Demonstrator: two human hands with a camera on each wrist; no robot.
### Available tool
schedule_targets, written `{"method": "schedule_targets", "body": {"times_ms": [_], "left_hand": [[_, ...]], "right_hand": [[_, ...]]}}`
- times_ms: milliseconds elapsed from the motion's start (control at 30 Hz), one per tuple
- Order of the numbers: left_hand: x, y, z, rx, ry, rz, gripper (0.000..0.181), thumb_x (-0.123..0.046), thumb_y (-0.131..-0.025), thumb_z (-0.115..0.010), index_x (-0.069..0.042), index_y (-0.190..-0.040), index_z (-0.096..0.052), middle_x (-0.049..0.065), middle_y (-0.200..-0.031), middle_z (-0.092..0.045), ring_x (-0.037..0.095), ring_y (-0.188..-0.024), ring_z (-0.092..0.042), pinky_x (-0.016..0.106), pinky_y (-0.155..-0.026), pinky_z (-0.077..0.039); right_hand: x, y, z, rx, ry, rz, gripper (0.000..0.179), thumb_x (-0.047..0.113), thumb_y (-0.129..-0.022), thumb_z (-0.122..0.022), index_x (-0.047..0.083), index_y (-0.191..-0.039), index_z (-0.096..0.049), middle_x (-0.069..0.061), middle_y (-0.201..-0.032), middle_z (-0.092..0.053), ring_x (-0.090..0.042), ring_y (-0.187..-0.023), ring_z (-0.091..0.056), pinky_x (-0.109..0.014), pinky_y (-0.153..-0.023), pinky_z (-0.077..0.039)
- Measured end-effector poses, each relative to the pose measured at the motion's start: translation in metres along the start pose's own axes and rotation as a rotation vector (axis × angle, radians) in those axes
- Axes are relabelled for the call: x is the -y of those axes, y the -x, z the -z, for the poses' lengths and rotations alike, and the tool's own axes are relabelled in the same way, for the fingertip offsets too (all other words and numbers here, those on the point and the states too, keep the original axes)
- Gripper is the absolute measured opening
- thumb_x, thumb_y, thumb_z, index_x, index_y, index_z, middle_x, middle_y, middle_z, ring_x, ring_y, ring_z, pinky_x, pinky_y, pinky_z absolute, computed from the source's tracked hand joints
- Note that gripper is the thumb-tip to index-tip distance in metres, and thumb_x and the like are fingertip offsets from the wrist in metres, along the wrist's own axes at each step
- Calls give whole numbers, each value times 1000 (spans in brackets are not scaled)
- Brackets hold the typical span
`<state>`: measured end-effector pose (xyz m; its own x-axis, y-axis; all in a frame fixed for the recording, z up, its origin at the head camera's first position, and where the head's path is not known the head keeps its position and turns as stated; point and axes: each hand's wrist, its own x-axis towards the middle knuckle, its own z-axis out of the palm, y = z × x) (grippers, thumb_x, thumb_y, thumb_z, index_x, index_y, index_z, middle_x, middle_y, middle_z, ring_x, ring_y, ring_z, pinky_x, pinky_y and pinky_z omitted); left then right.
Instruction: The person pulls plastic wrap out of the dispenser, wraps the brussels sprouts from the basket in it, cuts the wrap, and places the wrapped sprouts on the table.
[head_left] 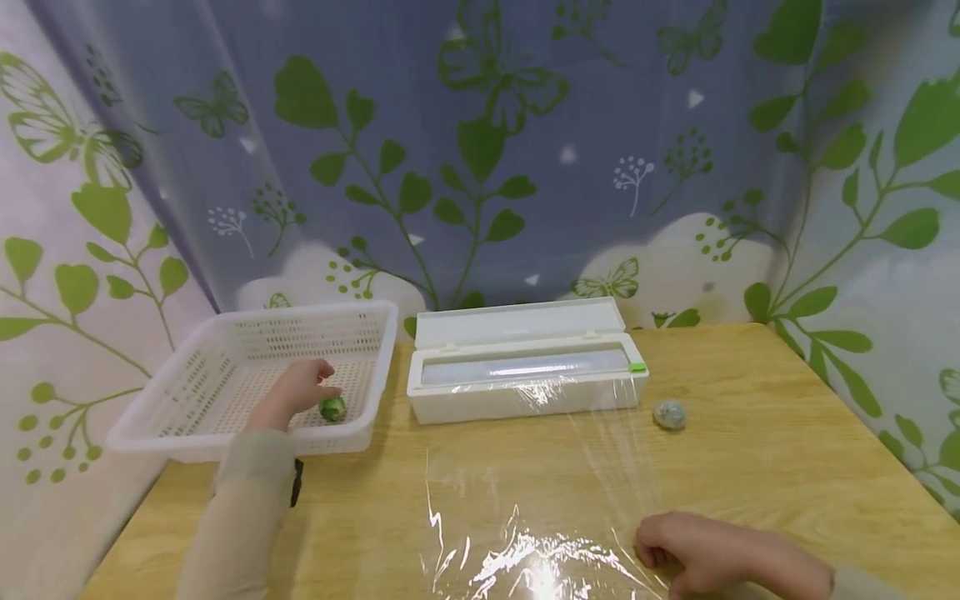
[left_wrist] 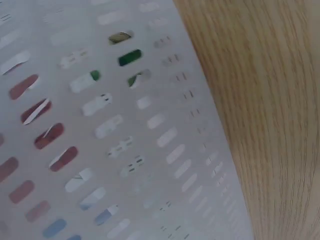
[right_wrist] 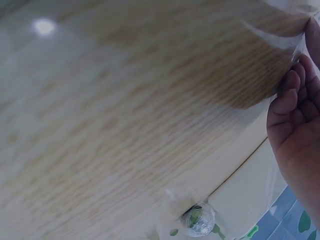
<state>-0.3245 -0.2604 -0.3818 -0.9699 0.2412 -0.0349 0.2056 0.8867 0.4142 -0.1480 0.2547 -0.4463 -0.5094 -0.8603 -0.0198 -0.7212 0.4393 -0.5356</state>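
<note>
My left hand (head_left: 298, 387) reaches into a white slotted basket (head_left: 384, 367), its fingers apart right over a small round green vegetable (head_left: 332, 408) like a Brussels sprout. Through the slots in the left wrist view, bits of green show beyond the basket wall (left_wrist: 150, 135). Low on the right, my right hand (head_left: 693, 550) grips the edge of a clear sheet of cling film (head_left: 525, 554). Its fingers curl in around the film in the right wrist view. The sheet runs from the roll (head_left: 540, 367) in a white dispenser box (head_left: 525, 407) with its lid raised.
A small ball (head_left: 670, 414) wrapped in film sits to the right of the dispenser, green showing through in the right wrist view. On the dispenser's right end is a green slider (head_left: 637, 367). A patterned curtain (head_left: 480, 167) hangs behind the wooden table (head_left: 765, 433).
</note>
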Motion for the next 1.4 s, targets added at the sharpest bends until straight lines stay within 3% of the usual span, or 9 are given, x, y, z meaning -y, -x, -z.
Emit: {"method": "schedule_targets", "body": {"times_ms": [233,400,667,900,1100,1200,1400], "left_hand": [[3,3,-6,125,-128,111,52,-20,-82,-62,14,-118,-44,31,-117,-46,43,-104,-44,50,-82,-39],[0,5,-6,164,-148,131,57,-23,-84,-60,14,-122,-39,32,-122,-41,45,-109,-40,52,-85,-37],[-1,0,-10,191,-132,114,53,-18,-83,-60,14,-120,-40,32,-119,-43,45,-108,-41,51,-86,-36],[-2,-4,-16,186,-125,132,43,-15,-81,-64,10,-113,-50,20,-103,-56,28,-88,-51,44,-76,-40],[-2,0,-16,181,-165,137,44,-13,-81,-64,10,-115,-49,26,-112,-52,37,-101,-49,50,-84,-38],[-2,3,-16,197,-170,153,36,-11,-80,-64,9,-107,-52,20,-101,-56,31,-90,-52,45,-77,-41],[-2,3,-12,206,-159,153,24,-6,-77,-67,6,-92,-53,11,-84,-55,23,-75,-49,38,-66,-42]], "right_hand": [[0,1,0,-9,2,-5,40,0,-53,-72,18,-78,-47,16,-70,-38,4,-61,-35,-14,-51,-35],[2,0,1,-9,-1,-12,40,1,-53,-73,18,-78,-47,16,-70,-38,4,-61,-35,-13,-51,-35],[0,2,1,-1,-29,-23,39,0,-55,-73,18,-79,-48,16,-70,-39,4,-61,-36,-14,-51,-36],[-3,3,-1,-5,-46,-17,41,-4,-54,-70,18,-79,-48,15,-70,-39,4,-62,-36,-15,-51,-36],[-3,3,-1,-8,-44,-18,41,-5,-54,-70,18,-79,-48,16,-71,-39,5,-62,-35,-14,-51,-36],[-2,3,-3,-3,-64,-15,38,-5,-56,-69,17,-79,-48,16,-70,-39,5,-62,-36,-14,-52,-36],[0,1,-2,-33,6,9,37,-2,-55,-69,18,-77,-48,17,-70,-39,6,-61,-36,-12,-52,-35]]}}
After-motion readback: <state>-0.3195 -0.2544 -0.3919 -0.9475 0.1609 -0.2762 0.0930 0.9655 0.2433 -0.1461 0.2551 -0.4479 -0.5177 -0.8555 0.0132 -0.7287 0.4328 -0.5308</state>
